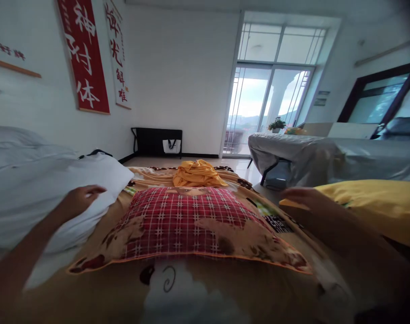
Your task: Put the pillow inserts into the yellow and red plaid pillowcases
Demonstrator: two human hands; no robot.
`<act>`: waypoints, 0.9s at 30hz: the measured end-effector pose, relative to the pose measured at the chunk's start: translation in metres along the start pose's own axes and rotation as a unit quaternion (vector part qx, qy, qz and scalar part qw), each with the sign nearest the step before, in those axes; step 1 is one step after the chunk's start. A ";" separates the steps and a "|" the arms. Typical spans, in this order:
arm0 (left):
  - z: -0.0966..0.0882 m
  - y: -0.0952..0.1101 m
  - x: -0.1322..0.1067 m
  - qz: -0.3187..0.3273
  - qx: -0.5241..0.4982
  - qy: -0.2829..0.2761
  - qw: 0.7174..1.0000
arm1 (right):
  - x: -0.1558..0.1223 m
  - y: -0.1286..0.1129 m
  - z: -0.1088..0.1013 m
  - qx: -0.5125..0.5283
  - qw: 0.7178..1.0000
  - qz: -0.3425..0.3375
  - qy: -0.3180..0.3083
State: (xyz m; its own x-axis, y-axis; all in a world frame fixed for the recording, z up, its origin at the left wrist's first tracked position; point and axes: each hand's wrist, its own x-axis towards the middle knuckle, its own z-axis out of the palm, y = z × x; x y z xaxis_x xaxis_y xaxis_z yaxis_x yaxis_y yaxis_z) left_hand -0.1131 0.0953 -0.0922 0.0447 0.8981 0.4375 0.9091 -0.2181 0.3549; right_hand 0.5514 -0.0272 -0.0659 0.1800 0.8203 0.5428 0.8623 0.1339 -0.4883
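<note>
A red plaid pillow with brown animal patches and orange piping lies flat in front of me on a tan patterned blanket. My left hand is to the left of the pillow, before a white bedding pile; its fingers are loosely bent with a gap showing, and nothing is in them. On the other side, my right hand is stretched out near a yellow pillow, somewhat blurred, apparently holding nothing. Whether it touches the yellow cloth I cannot tell. Beyond the plaid pillow sits a crumpled orange-yellow cloth.
White bedding is heaped at the left. A plastic-covered table with a potted plant stands at the right, by a glass door. Against the far wall is a black folded frame with a white bag.
</note>
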 end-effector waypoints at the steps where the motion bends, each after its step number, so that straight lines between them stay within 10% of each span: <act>1: 0.003 0.037 0.013 0.052 -0.005 -0.002 0.999 | 0.016 -0.019 0.006 -0.022 0.999 -0.001 -0.040; 5: 0.055 0.181 0.046 0.191 0.029 -0.063 0.979 | 0.069 -0.117 0.064 -0.097 0.994 -0.039 -0.020; 9: 0.130 0.244 0.056 0.201 0.049 -0.089 0.974 | 0.060 -0.161 0.155 -0.151 0.985 -0.078 -0.013; 17: 0.230 0.195 0.010 0.135 0.076 -0.059 0.986 | -0.017 -0.079 0.282 -0.202 0.977 -0.006 -0.065; 27: 0.235 0.188 0.009 0.125 0.057 -0.049 0.989 | -0.020 -0.089 0.270 -0.145 0.989 -0.013 -0.038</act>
State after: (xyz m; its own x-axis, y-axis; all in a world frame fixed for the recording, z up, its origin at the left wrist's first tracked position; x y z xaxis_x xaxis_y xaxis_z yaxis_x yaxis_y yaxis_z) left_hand 0.1555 0.1522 -0.2156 0.3096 0.8555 0.4149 0.9050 -0.3990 0.1474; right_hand 0.3434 0.0945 -0.2175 0.1296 0.8591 0.4951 0.9677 -0.0006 -0.2523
